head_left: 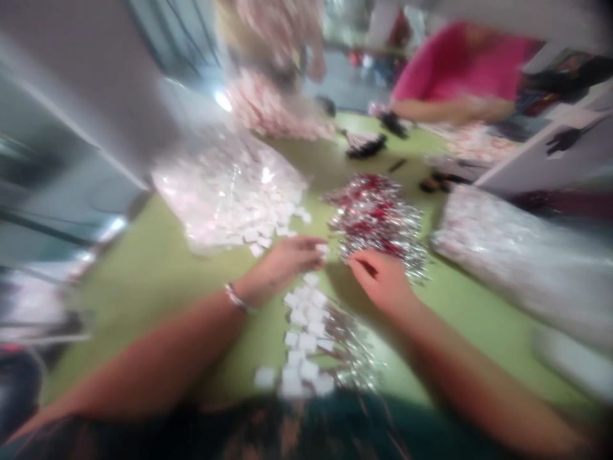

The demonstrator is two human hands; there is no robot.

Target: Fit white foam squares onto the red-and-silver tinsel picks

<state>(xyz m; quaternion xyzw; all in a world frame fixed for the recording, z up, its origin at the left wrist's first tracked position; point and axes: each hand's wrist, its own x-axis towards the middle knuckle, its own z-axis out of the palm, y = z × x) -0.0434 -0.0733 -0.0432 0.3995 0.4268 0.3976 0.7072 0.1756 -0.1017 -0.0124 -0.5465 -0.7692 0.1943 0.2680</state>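
My left hand (299,253), with a bracelet at the wrist, pinches a small white square piece (322,250) at its fingertips. My right hand (378,275) is closed in a pinch at the lower left edge of a pile of silver and red shiny pieces (376,217); what its fingertips hold is too blurred to name. Nearer my body lie several white squares (306,313) in a loose column. Thin pieces with silvery ends (357,351) lie along their right side.
A clear plastic bag (215,191) spills white squares at the left. Another plastic-wrapped bundle (517,255) lies right. Across the green table (158,281) are pink piles (272,108), a person in pink (460,76) and another person, partly visible.
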